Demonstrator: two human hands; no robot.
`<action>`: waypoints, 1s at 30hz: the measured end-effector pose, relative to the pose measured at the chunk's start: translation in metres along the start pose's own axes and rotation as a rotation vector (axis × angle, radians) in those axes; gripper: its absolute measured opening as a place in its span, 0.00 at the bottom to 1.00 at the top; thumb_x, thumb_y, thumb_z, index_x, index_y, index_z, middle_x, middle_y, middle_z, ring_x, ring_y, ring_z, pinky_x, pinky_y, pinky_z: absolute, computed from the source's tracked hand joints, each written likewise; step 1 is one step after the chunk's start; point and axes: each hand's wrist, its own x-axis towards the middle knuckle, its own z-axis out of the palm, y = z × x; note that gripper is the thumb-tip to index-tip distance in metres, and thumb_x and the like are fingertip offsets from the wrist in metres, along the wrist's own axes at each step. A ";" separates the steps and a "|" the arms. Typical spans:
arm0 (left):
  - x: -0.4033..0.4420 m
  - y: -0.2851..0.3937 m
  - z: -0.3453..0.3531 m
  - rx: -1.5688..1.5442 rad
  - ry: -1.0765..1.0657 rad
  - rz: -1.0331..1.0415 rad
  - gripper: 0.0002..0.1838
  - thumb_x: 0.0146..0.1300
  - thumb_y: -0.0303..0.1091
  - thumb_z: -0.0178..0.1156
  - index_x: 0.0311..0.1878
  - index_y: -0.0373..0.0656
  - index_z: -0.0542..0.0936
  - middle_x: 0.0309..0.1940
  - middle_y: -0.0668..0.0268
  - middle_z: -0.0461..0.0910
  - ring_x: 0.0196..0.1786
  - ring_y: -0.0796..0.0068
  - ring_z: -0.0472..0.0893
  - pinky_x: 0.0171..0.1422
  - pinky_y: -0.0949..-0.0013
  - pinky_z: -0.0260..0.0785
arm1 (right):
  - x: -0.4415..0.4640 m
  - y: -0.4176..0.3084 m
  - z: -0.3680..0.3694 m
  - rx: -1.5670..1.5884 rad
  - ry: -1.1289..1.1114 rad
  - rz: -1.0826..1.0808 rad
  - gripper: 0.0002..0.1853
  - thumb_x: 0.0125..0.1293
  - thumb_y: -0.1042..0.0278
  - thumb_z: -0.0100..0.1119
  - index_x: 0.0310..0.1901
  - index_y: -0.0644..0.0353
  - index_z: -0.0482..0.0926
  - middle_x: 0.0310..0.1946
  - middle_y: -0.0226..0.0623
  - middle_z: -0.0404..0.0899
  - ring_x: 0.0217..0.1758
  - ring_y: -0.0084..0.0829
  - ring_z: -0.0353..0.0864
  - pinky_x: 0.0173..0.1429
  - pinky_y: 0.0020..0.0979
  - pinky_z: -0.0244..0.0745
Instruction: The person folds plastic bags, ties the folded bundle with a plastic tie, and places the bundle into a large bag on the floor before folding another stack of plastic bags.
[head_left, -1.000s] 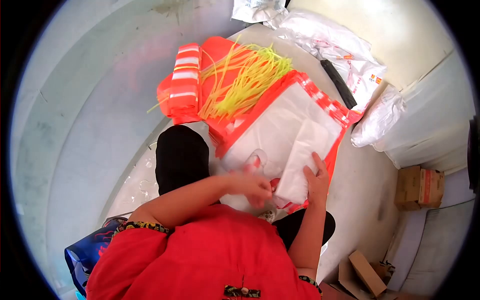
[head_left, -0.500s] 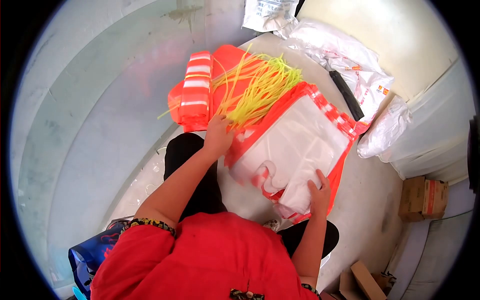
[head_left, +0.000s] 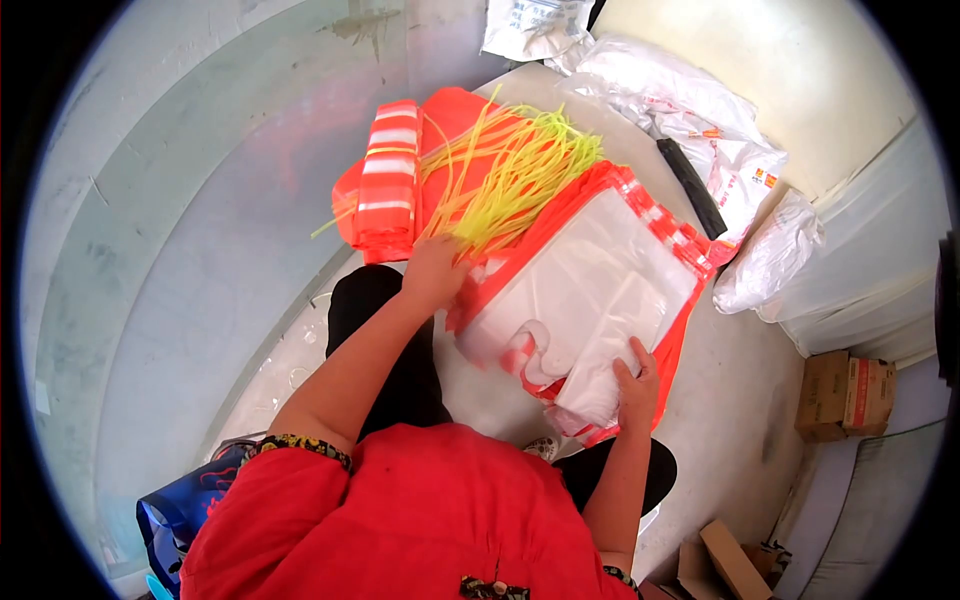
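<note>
A stack of clear plastic bags with red-orange edges (head_left: pixel 590 270) lies slanted before me. My right hand (head_left: pixel 638 390) grips its near right edge, thumb and forefinger apart on top over a folded whitish part; the other fingers are hidden. My left hand (head_left: pixel 435 272) is at the stack's left side, fingers curled at the lower ends of a bunch of yellow-green strips (head_left: pixel 530 170). What those fingertips pinch is hidden. Beyond that hand, a folded red-and-white striped bundle (head_left: pixel 388 190), tied with a yellow strip, rests on more orange plastic (head_left: pixel 450 115).
A black bar-like object (head_left: pixel 692 188) lies beside white plastic sacks (head_left: pixel 690 110) at the back right. A cardboard box (head_left: pixel 835 400) stands at the right, with open cartons (head_left: pixel 735 560) lower down. A blue bag (head_left: pixel 185 510) is at the lower left, near a curved pale wall (head_left: pixel 220 230).
My left hand has shifted very slightly down at the ends of the yellow-green strips. My right hand keeps its place on the bag stack; otherwise little differs.
</note>
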 end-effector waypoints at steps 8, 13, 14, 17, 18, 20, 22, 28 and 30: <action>0.000 -0.008 -0.007 -0.890 0.255 -0.421 0.23 0.77 0.46 0.58 0.58 0.33 0.84 0.53 0.54 0.87 0.62 0.56 0.82 0.70 0.60 0.70 | 0.004 0.008 -0.004 0.026 -0.014 0.010 0.30 0.64 0.73 0.68 0.70 0.64 0.78 0.67 0.46 0.75 0.72 0.41 0.73 0.75 0.38 0.68; 0.003 -0.022 -0.014 -1.788 0.209 -0.779 0.28 0.81 0.55 0.51 0.59 0.37 0.84 0.52 0.60 0.87 0.62 0.64 0.82 0.72 0.59 0.68 | 0.002 0.010 -0.005 0.333 -0.006 0.091 0.30 0.69 0.76 0.63 0.73 0.67 0.73 0.71 0.45 0.74 0.71 0.38 0.75 0.74 0.35 0.72; 0.000 -0.014 -0.013 -1.810 0.202 -0.776 0.29 0.82 0.56 0.50 0.60 0.37 0.83 0.52 0.60 0.87 0.63 0.64 0.82 0.72 0.59 0.68 | 0.001 0.007 -0.004 0.418 -0.002 0.115 0.30 0.70 0.77 0.61 0.74 0.67 0.72 0.71 0.44 0.73 0.70 0.37 0.76 0.73 0.35 0.72; -0.019 0.031 -0.006 -1.805 0.092 -0.726 0.31 0.83 0.57 0.47 0.60 0.35 0.83 0.56 0.56 0.87 0.63 0.61 0.83 0.71 0.59 0.70 | -0.001 0.004 -0.007 0.611 0.001 0.142 0.29 0.74 0.77 0.56 0.76 0.66 0.69 0.72 0.45 0.73 0.68 0.36 0.77 0.72 0.34 0.75; -0.029 0.053 -0.005 -1.793 0.040 -0.704 0.32 0.83 0.57 0.45 0.59 0.33 0.83 0.58 0.54 0.86 0.63 0.60 0.83 0.71 0.60 0.72 | -0.001 0.009 -0.006 0.678 -0.015 0.145 0.30 0.75 0.76 0.55 0.78 0.64 0.66 0.71 0.46 0.73 0.67 0.38 0.79 0.70 0.38 0.78; -0.046 0.102 -0.011 -1.782 -0.181 -0.844 0.34 0.84 0.57 0.43 0.59 0.32 0.82 0.57 0.54 0.87 0.62 0.58 0.84 0.71 0.60 0.72 | 0.002 0.022 0.000 0.812 -0.046 0.145 0.31 0.78 0.75 0.53 0.80 0.60 0.61 0.70 0.48 0.75 0.63 0.41 0.82 0.66 0.44 0.83; -0.069 0.115 0.019 -1.822 -0.402 -0.798 0.35 0.84 0.58 0.41 0.59 0.32 0.83 0.57 0.54 0.87 0.63 0.57 0.83 0.72 0.57 0.71 | -0.008 0.002 0.012 0.956 -0.092 0.171 0.31 0.79 0.73 0.52 0.81 0.57 0.61 0.70 0.48 0.75 0.62 0.45 0.83 0.67 0.47 0.84; -0.111 0.142 0.056 -1.724 -0.954 -0.773 0.42 0.83 0.65 0.36 0.63 0.30 0.80 0.60 0.51 0.84 0.64 0.54 0.82 0.76 0.54 0.68 | -0.022 -0.017 0.036 1.108 -0.280 0.259 0.29 0.79 0.72 0.55 0.79 0.54 0.65 0.65 0.47 0.79 0.55 0.46 0.88 0.55 0.48 0.90; -0.111 0.157 0.042 -1.567 -1.003 -0.803 0.46 0.82 0.67 0.33 0.64 0.25 0.78 0.61 0.49 0.83 0.65 0.53 0.81 0.77 0.55 0.66 | -0.027 -0.036 0.037 1.006 -0.239 0.261 0.31 0.77 0.72 0.52 0.80 0.57 0.62 0.64 0.47 0.79 0.57 0.41 0.86 0.58 0.42 0.87</action>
